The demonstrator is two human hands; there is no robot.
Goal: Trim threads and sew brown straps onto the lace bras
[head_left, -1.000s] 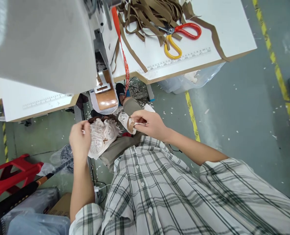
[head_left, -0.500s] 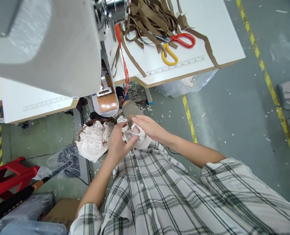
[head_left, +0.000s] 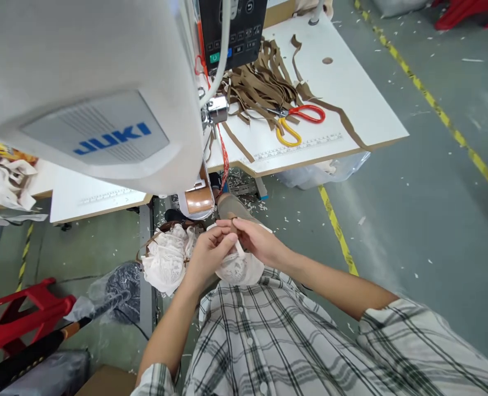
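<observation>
My right hand (head_left: 262,240) pinches a short brown strap (head_left: 232,224) between thumb and fingers. Close against it, my left hand (head_left: 210,252) is closed, thumb pressed to fingers, at the edge of a white lace bra piece (head_left: 240,269). That piece hangs over my lap below both hands, and a narrow white strip sticks up from it between them. Exactly what the left fingertips grip is partly hidden. Left of my left hand lies a bunch of white lace bras (head_left: 165,258) with brown straps.
Ahead stands a sewing machine (head_left: 103,110) with a control panel (head_left: 235,36). On the white table (head_left: 367,118) lie many brown straps (head_left: 264,82) and scissors with red and yellow handles (head_left: 289,132). A red stool (head_left: 21,313) stands at left, beside a black pole (head_left: 29,349).
The view has tilted up, showing more of the machine and panel. My hands have come closer together, and the brown strap now stands up between the fingers, with the lace piece hanging lower.
</observation>
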